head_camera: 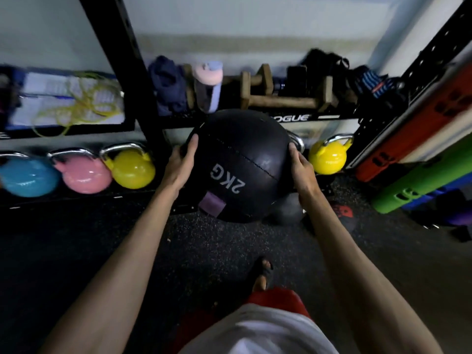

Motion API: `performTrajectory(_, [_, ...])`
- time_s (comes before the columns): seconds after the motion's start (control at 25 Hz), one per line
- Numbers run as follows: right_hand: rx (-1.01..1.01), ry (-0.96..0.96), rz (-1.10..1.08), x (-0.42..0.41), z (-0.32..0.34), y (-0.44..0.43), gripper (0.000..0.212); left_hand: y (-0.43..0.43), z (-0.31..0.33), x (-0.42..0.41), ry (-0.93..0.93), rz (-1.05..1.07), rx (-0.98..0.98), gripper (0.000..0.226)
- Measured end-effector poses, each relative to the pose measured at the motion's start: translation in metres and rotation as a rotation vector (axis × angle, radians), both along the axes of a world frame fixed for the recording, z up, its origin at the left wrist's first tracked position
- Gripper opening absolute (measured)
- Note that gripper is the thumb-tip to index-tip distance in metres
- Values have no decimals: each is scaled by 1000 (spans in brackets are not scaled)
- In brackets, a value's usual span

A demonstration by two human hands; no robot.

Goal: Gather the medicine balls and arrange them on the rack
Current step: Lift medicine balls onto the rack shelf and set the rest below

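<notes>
Holding a black medicine ball (242, 159) marked 2KG between our two hands, we have it in the air in front of the black rack (293, 118), just below its lettered shelf beam and above the speckled floor (102, 246). Our left hand (182, 162) grips the ball's left side, thumb laid up along it and fingers curved round behind. Our right hand (301, 167) clasps the right side the same way. Wooden parallettes (281, 100) sit on the shelf. Along the lower tier stand a blue kettlebell (28, 177), a pink kettlebell (84, 175) and a yellow kettlebell (132, 169). A dark ball (288, 210) lies on the floor beneath ours.
</notes>
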State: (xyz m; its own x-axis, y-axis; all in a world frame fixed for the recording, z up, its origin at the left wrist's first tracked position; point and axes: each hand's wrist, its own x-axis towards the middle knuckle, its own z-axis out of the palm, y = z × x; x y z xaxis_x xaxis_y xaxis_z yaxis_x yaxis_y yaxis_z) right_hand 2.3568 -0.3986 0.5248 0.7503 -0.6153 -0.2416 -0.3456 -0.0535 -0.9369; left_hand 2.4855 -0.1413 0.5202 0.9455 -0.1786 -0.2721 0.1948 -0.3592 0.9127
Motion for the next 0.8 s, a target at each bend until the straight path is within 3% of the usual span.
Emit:
performTrajectory(0.36, [-159,-283,32,33,143,31,70,27,148,24,-351,73,-55,72])
performTrajectory(0.52, [-244,-384,45,53,211,34,76,32,212,32,-433,144,-145,91])
performTrajectory(0.68, [-292,-580,104,77,264,32,68,33,265,43,-517,223,-196,94])
performTrajectory(0.8, [-326,-647,105,99,304,29,74,30,304,54,-576,258,-258,93])
